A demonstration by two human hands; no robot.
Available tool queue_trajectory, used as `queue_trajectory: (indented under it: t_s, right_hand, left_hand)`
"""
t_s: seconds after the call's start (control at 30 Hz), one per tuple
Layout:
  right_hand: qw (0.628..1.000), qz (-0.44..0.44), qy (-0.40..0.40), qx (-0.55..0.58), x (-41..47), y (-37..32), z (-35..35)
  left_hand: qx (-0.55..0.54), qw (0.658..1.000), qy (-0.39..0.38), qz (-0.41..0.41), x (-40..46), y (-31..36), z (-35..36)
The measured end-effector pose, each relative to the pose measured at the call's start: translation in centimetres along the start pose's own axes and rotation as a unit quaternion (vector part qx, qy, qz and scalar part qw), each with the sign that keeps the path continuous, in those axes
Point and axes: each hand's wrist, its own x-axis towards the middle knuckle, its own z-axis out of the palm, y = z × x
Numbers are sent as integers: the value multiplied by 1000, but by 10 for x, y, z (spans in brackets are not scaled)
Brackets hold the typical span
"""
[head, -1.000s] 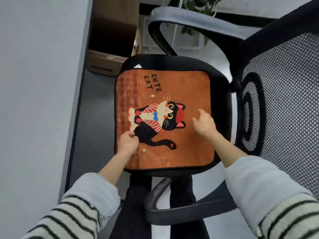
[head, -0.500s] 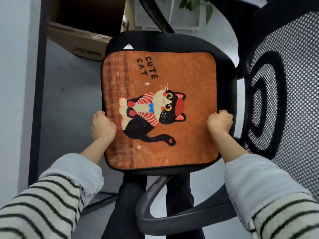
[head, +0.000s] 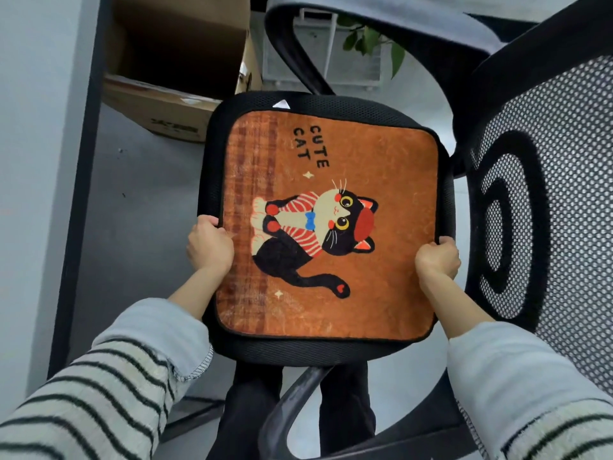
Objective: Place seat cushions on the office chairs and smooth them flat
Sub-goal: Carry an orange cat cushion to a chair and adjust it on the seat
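My orange seat cushion, printed with a black cat and "CUTE CAT", lies flat on the chair seat. My left hand and right hand grip its opposite side edges, fingers curled.

I see an orange-brown seat cushion with a darker brown plaid band down its left side, thin black edging, black "CUTE CAT" lettering and small cream sparkles. Its printed cat is black and cream with a red-and-white striped top, blue bow tie, yellow eyes, red cheeks, red beret. The office chair seat under it is black mesh with a small white tag; backrest is black mesh showing white dots plus solid black rings. Sleeves are pale grey with black stripes. Cardboard box brown. Plant leaves green. Floor grey.
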Motion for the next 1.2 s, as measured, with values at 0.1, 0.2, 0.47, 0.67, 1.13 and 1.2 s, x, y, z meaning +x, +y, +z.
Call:
queue_trajectory:
  t_s: [0.1, 0.2, 0.47, 0.67, 1.13, 1.2]
  right_hand:
    - [1000, 0, -5, 11, 2, 0, -2]
    - [1000, -5, -7, 16, 4, -1, -3]
    - [999, -9, -15, 29, 4, 1, -3]
    - [999, 10, -12, 50, 3, 8, -1]
    - [933, -290, 8, -212, -29, 43, 8]
    - [936, -268, -43, -224, -48, 61, 15]
  left_hand:
    - [4, 1000, -4, -5, 0, 2, -1]
    - [10, 1000, -11, 4, -3, 1, -1]
    - [-28, 999, -38, 0, 0, -13, -1]
    - [-42, 998, -50, -6, 3, -18, -1]
    - [36, 992, -7, 122, -34, -34, 0]
    - [132, 968, -18, 214, -55, -51, 5]
